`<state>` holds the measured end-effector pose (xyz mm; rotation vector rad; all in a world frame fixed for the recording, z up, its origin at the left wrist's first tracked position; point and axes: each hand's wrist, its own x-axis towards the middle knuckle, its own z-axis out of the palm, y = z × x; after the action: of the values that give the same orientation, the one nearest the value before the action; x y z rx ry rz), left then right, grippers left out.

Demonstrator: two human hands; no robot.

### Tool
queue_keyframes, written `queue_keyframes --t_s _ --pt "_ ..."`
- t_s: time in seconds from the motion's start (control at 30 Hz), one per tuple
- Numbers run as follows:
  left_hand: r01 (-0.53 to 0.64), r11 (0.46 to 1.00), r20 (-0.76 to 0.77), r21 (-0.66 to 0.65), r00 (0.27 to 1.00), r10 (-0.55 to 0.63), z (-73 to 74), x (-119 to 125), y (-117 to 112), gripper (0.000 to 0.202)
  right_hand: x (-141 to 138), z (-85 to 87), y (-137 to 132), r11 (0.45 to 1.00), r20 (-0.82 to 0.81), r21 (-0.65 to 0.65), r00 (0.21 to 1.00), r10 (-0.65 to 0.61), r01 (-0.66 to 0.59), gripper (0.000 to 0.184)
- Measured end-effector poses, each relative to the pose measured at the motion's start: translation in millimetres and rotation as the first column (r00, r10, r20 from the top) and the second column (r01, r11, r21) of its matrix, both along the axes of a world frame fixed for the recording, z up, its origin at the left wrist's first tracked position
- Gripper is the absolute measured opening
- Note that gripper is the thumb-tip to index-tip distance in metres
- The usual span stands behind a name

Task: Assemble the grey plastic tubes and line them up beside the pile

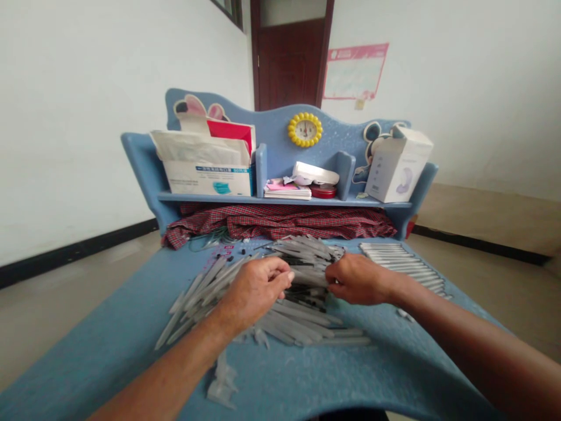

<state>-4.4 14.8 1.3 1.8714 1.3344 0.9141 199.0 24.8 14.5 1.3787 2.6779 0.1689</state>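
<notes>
Over a loose heap of pale, translucent, pen-like tubes (298,327), my two hands are held a short way apart. My left hand (258,283) is closed, with thumb and forefinger pinched together near the heap's middle. Facing it, my right hand (357,279) is closed too, its fingers curled inward. A greyish tube (309,276) shows between the fingertips; whether it is held or lies in the heap behind, I cannot tell. Dark thin pieces (307,297) lie among the tubes. To the right, several slim pen-like sticks (401,266) lie side by side in a row.
The blue desk (109,345) has a raised shelf (284,200) holding a mask box (205,175), a white box (397,166) and small items. Checked cloth (280,221) is bunched beneath. Plastic scraps (221,383) lie near the front; small white pieces (405,314) sit right.
</notes>
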Motion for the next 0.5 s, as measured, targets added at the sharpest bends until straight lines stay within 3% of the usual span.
queue_keyframes --t_s 0.17,0.33,0.5 --pt "0.048 0.985 0.188 -0.164 0.982 -0.016 1.5 1 -4 0.015 -2 14.2 -5 0.997 -0.277 -0.05 0.96 0.044 -0.06 0.018" --pt "0.151 0.945 0.48 -0.289 0.877 0.006 2.8 1 -6 0.019 -16 21.5 -9 0.985 -0.42 -0.054 0.898 0.128 -0.165 0.015" --pt "0.138 0.945 0.645 -0.297 0.759 0.092 5.4 -5 0 0.011 -19 22.4 -2 0.952 -0.568 -0.244 0.823 0.015 -0.187 0.022"
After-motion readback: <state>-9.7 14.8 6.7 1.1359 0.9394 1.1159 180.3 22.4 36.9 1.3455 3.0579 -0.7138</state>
